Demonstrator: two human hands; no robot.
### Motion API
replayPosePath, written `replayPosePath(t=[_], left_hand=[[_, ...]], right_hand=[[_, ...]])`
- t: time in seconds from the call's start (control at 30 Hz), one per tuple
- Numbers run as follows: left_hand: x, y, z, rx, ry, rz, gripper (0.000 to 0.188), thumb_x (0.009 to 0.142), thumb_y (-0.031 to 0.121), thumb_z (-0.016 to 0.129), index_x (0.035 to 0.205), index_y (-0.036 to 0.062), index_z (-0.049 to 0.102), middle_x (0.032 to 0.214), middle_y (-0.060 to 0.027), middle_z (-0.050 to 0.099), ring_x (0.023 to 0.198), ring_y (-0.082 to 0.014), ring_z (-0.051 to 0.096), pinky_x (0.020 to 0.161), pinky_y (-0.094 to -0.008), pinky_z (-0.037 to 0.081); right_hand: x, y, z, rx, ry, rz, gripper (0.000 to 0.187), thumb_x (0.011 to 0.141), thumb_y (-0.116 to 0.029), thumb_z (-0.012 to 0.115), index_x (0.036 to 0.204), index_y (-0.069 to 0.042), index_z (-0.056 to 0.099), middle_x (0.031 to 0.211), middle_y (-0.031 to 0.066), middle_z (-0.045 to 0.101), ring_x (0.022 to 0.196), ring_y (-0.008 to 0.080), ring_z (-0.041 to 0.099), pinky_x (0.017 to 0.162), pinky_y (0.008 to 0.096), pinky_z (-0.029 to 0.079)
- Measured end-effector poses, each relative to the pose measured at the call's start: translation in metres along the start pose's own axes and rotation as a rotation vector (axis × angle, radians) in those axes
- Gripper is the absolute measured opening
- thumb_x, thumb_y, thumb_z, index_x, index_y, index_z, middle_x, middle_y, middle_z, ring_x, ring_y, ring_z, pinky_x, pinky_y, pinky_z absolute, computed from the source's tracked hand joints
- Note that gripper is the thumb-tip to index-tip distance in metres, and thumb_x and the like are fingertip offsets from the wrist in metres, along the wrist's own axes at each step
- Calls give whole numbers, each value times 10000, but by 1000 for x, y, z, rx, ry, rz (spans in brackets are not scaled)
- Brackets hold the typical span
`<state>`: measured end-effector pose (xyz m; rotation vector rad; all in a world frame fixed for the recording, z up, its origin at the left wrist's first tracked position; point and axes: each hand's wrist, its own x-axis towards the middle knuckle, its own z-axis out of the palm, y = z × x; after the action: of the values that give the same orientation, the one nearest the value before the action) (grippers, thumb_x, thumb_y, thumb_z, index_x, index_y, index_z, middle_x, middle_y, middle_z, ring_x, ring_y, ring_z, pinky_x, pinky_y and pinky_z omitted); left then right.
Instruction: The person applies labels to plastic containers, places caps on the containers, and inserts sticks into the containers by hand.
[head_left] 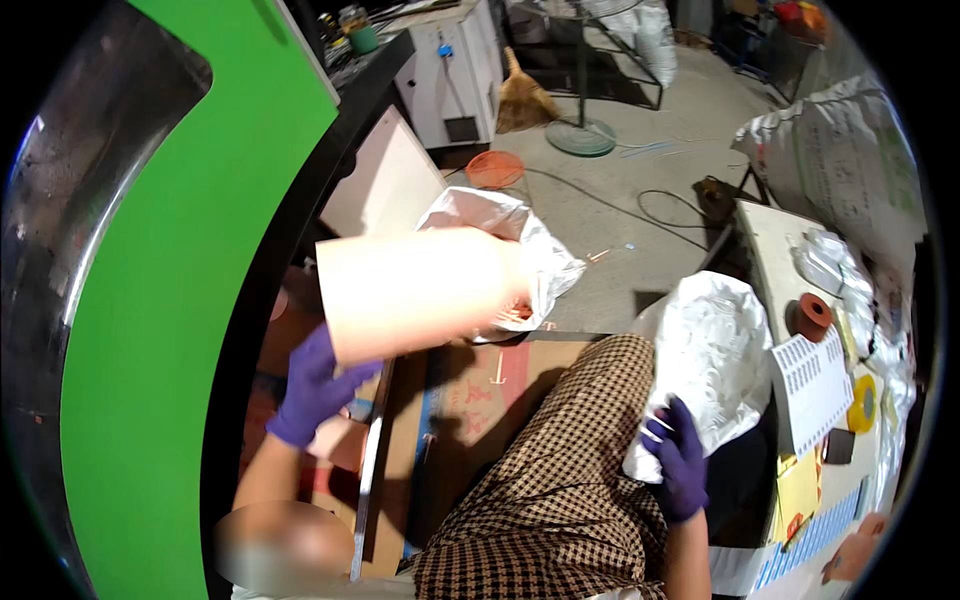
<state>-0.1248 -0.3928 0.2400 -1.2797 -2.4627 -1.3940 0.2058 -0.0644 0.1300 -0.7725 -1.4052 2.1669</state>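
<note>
My left hand (318, 388), in a purple glove, grips the near end of a large peach-coloured plastic container (415, 290). The container lies tilted on its side in the air, its narrower end over an open white sack (480, 208). At the front edge of a second white plastic bag (705, 350), beside my right thigh, is my right hand (682, 460), also gloved in purple. Its fingers are curled, with something white between them that I cannot make out. Small whitish pieces appear to fill that bag.
A green machine panel (170, 330) stands close on my left. On the right, a table (765, 230) bears a brown roll (812, 316), a printed sheet (815, 385) and yellow tape (861, 403). Beyond are an orange basket (495, 169), a broom (525, 98) and a stand's round base (580, 138).
</note>
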Motion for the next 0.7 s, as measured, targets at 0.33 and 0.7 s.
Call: replayPosePath(t=[0.33, 0.7], left_hand=[[-68, -58, 134, 256, -279, 29, 838, 824, 266, 771, 1505, -7, 365, 1497, -214, 450, 1394, -388, 426, 1165, -481, 328], [-9, 43, 178, 20, -406, 221, 825, 644, 365, 886, 1307, 6, 552, 1185, -201, 623, 1078, -400, 612, 976, -444, 466]], right_hand=[[28, -15, 47, 11, -141, -395, 1162, 688, -154, 899, 1590, -25, 178, 1416, 157, 473, 1336, 266, 489, 1114, 427, 412], [22, 16, 115, -114, -321, -419, 986, 735, -181, 897, 1502, 15, 310, 1509, 212, 394, 1367, 353, 461, 1112, 440, 416]])
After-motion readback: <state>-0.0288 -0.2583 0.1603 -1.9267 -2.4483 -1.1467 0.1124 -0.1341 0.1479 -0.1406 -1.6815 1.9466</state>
